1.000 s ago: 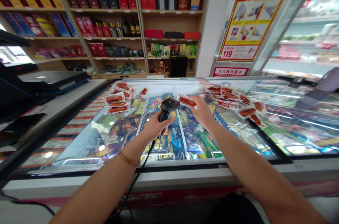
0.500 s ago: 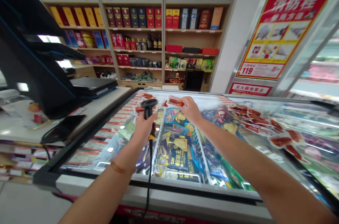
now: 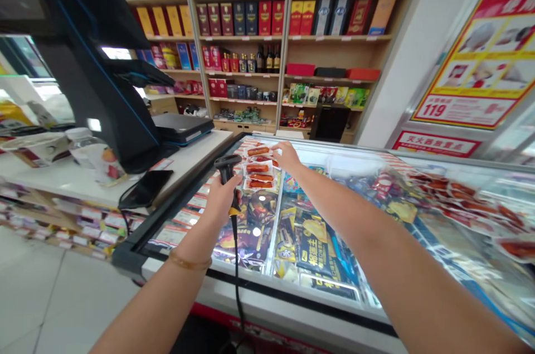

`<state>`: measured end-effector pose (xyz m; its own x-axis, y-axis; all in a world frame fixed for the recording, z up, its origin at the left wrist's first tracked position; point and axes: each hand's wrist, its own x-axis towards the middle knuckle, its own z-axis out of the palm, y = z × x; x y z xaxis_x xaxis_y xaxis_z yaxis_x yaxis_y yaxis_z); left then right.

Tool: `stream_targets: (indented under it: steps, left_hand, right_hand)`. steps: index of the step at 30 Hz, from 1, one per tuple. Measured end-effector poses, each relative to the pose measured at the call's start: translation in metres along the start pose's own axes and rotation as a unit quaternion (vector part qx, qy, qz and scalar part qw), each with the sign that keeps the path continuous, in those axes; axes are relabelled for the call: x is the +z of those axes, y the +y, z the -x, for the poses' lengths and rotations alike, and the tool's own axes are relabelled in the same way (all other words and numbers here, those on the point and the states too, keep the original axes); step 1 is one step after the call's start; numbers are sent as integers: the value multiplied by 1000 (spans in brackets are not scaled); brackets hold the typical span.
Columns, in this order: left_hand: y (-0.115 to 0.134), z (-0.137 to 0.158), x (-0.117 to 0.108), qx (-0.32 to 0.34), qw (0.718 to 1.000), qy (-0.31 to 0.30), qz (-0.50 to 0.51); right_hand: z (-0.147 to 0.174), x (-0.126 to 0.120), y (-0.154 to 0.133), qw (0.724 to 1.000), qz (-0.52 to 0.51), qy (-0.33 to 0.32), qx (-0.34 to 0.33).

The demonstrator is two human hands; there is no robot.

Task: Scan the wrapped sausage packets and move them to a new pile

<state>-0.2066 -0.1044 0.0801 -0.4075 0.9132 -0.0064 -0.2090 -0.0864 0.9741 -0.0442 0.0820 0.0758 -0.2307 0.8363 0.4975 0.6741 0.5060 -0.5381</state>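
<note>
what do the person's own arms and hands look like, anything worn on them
The left hand and right hand are gloveless. No sleeve shows on the left arm or the right arm. A thin, rounded, amber-brown bangle circles the left wrist; nothing worn shows on the right one. Any rings would be too small to make out.

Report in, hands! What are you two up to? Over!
Left hand: gripping black scanner. Right hand: at the right end of a sausage packet, grip unclear. Scanner cord hangs across freezer's front edge, away from right hand.
</note>
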Motion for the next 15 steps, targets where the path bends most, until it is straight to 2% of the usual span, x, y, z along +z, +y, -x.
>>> stream_targets:
  steps: [3,6,11,15]
  left_hand:
    - [-4,6,21,-14,1000,-19,6]
    - [-11,19,54,-32,998,-59,19]
    - [-28,53,127,-43,986,-158,15]
    - [-44,82,183,-41,974,-220,26]
  right_hand:
    - [26,-19,21,1000,10,10,0]
    - [66,-51,48,999,30,26,10]
    - [149,-126,106,991,98,58,69]
    - [205,-188,150,969,191,101,116]
